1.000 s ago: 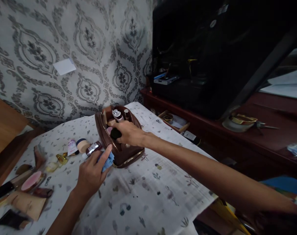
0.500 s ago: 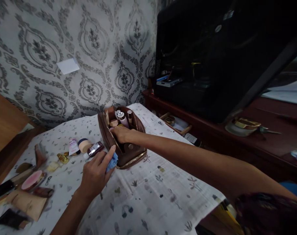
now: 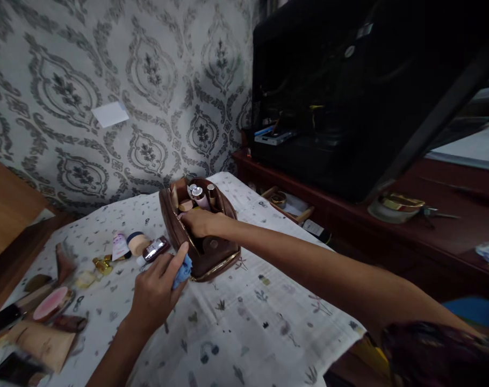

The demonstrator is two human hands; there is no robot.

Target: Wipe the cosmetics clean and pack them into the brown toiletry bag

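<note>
A brown makeup bag [image 3: 224, 262] lies unzipped on the patterned white cloth, with several cosmetics standing in its far end, among them a silver-capped bottle [image 3: 200, 198]. My right hand [image 3: 200, 222] reaches inside the bag; its fingertips are hidden by the bag's side. Beside the bag's near left edge, my left hand [image 3: 158, 285] is closed round a crumpled blue cloth [image 3: 182, 272]. Just beyond that hand lies a dark red bottle [image 3: 156, 249], with a round beige jar [image 3: 138, 243] and a pale tube [image 3: 120, 245] next to it.
Several more cosmetics lie at the left, including a pink compact [image 3: 53, 303] and a beige tube [image 3: 43, 342]. To the right, a large black screen [image 3: 349, 107] stands on a dark red cabinet [image 3: 389, 252] with a partly open drawer [image 3: 304, 214]. A patterned wall rises behind.
The view has shifted slightly. My right hand stays inside the bag, and my left hand still holds the blue cloth in nearly the same place.
</note>
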